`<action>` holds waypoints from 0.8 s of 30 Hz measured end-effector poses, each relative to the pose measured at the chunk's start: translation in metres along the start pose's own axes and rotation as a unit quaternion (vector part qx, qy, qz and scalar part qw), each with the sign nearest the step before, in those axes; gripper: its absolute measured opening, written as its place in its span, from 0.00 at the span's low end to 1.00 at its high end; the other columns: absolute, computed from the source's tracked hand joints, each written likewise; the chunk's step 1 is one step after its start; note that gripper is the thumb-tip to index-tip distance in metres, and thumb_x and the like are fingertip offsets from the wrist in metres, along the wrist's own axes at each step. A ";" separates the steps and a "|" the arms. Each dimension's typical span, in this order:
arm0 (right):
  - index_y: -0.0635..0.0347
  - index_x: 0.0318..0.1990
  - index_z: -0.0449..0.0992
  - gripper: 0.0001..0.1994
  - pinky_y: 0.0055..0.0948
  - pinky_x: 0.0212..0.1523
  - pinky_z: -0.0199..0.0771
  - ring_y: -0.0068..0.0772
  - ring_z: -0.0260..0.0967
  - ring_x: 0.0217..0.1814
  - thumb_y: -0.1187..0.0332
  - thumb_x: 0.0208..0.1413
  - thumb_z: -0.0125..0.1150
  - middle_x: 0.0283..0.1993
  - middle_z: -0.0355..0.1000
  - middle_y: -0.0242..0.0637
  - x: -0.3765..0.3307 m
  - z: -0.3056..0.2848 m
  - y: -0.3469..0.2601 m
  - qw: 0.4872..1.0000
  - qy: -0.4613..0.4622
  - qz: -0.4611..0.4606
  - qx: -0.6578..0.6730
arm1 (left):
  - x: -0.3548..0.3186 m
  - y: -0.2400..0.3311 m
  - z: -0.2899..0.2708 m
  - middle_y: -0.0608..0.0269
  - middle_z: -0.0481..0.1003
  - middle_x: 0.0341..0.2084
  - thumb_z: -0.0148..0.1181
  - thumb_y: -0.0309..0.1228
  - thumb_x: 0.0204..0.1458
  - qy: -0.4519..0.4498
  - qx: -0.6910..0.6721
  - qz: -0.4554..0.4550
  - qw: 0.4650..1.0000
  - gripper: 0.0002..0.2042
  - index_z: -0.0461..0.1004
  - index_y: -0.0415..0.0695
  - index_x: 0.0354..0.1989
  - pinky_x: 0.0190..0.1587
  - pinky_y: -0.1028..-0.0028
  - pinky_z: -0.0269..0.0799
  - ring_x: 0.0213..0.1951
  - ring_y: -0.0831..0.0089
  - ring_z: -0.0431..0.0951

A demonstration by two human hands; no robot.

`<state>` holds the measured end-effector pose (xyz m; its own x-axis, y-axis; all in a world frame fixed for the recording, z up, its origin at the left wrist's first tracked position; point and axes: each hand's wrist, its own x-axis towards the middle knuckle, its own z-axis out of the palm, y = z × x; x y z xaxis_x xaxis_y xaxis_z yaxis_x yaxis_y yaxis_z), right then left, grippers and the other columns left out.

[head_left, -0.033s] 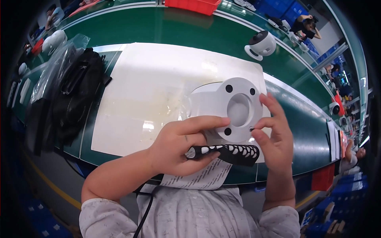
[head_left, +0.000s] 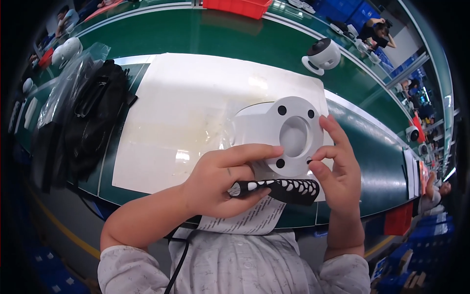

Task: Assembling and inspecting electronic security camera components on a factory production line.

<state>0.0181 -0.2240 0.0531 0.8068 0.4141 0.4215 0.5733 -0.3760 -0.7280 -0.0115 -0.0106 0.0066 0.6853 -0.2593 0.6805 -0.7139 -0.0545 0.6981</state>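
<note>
A white device with a round base point(head_left: 317, 134) lies on its side, its underside and round recess facing me. Black round pads point(head_left: 282, 110) sit near the rim of that base. My left hand point(head_left: 218, 179) stretches its index finger across to the base, while its other fingers clasp a black pad sheet point(head_left: 298, 192) with rows of white round gaps. Thumb and index finger of my right hand point(head_left: 339, 169) pinch a small black pad point(head_left: 309, 160) at the base's lower right, against or just off its surface; I cannot tell which.
White card point(head_left: 161, 98) lies under the device on the green table. Black pouches point(head_left: 98, 122) and clear plastic bags point(head_left: 61, 93) are heaped at left. A white camera point(head_left: 325, 54) stands behind at right, a red bin point(head_left: 237, 7) at the far edge. Printed paper point(head_left: 245, 220) hangs over the near edge.
The white device and my right fingertips have shifted very slightly toward me. Slightly more of the small black pad shows between the fingertips.
</note>
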 end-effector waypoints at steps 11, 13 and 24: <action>0.60 0.32 0.75 0.12 0.39 0.44 0.59 0.44 0.62 0.49 0.61 0.44 0.57 0.49 0.64 0.43 0.001 -0.005 0.002 0.899 -0.063 -0.247 -0.356 | -0.003 -0.013 -0.009 0.45 0.67 0.43 0.60 0.19 0.32 -0.011 -0.012 0.032 0.999 0.09 0.65 0.37 0.19 0.29 0.77 0.70 0.29 0.67 0.74; 0.62 0.36 0.73 0.15 0.36 0.43 0.61 0.44 0.63 0.45 0.60 0.44 0.57 0.45 0.65 0.44 -0.002 -0.004 0.020 0.951 0.039 -0.202 -0.230 | -0.002 -0.016 -0.010 0.40 0.64 0.44 0.61 0.16 0.32 -0.031 -0.011 0.069 0.997 0.11 0.64 0.36 0.24 0.26 0.79 0.70 0.23 0.74 0.73; 0.68 0.45 0.60 0.17 0.22 0.40 0.65 0.23 0.64 0.40 0.75 0.47 0.53 0.38 0.65 0.38 0.020 0.003 0.020 0.886 -0.074 0.234 0.394 | -0.007 -0.016 -0.006 0.44 0.65 0.45 0.62 0.20 0.31 -0.054 0.011 0.063 0.996 0.10 0.68 0.37 0.24 0.23 0.79 0.69 0.25 0.70 0.74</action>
<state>0.0451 -0.2207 0.0457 0.8691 0.4912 -0.0586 -0.1430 0.1361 -0.9803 -0.0044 -0.0020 -0.0083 0.5710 -0.3682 0.7337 -0.7973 -0.0360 0.6025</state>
